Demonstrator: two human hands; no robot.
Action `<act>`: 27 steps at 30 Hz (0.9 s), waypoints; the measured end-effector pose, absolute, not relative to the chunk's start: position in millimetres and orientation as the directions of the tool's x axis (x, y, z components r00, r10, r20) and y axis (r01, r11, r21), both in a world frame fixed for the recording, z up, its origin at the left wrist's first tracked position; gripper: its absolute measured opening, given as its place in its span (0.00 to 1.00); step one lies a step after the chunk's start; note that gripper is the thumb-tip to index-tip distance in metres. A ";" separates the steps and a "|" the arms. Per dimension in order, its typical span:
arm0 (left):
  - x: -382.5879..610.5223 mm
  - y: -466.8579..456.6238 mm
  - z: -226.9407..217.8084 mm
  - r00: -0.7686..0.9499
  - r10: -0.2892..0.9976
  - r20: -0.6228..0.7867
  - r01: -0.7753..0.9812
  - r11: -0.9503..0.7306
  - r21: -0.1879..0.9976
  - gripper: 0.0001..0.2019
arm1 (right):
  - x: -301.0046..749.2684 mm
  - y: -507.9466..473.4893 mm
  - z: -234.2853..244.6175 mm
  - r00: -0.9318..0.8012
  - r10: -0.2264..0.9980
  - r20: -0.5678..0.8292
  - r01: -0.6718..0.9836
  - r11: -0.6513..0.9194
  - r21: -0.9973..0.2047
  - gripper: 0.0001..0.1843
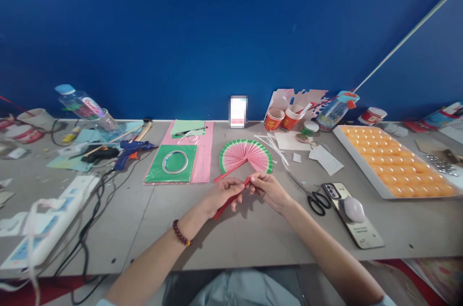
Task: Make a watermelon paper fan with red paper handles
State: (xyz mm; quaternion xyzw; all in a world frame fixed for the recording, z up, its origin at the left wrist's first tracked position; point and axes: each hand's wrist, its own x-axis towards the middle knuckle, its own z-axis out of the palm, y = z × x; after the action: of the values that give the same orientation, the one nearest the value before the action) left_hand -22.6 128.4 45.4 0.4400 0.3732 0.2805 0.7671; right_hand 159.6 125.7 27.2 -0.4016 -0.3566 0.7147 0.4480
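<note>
My left hand [223, 194] and my right hand [268, 189] meet over the grey table [253, 238], both pinched on a thin red stick [231, 200] that runs from my right fingertips down under my left palm. Just beyond them lies a pleated paper fan [246, 155], pink with a green rim like a watermelon slice, with a second red stick [228, 172] jutting from its lower left. A dark bead bracelet [180, 233] circles my left wrist.
Black-handled scissors [315, 199] and a phone [352, 216] lie right of my hands. A tray of orange balls [398, 161] sits far right. Green and pink paper with a tape ring [175, 161], a blue glue gun [130, 150], cables and a power strip [50, 229] fill the left. Red paper cups [284, 118] stand at the back.
</note>
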 end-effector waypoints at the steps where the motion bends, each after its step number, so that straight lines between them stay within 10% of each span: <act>1: -22.4 128.4 45.0 0.566 0.759 -0.322 -0.106 0.455 0.884 0.20 | 159.3 125.7 26.8 -0.283 0.923 -0.262 -0.359 -0.355 -0.863 0.17; 15: -22.4 129.4 43.3 0.523 0.776 -0.352 -0.116 0.474 0.873 0.20 | 158.3 123.7 28.7 -0.277 0.926 -0.256 -0.338 -0.344 -0.876 0.16; 27: -20.4 133.1 32.6 0.470 0.823 -0.321 -0.090 0.406 0.910 0.20 | 152.7 118.9 28.0 -0.044 0.988 -0.150 0.004 -0.150 -0.989 0.17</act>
State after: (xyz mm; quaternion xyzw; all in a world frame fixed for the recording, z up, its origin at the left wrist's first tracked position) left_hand -20.4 133.1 32.6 0.4470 0.4098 0.3118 0.7314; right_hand 152.7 118.9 28.0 -0.5254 -0.4719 0.5469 0.4496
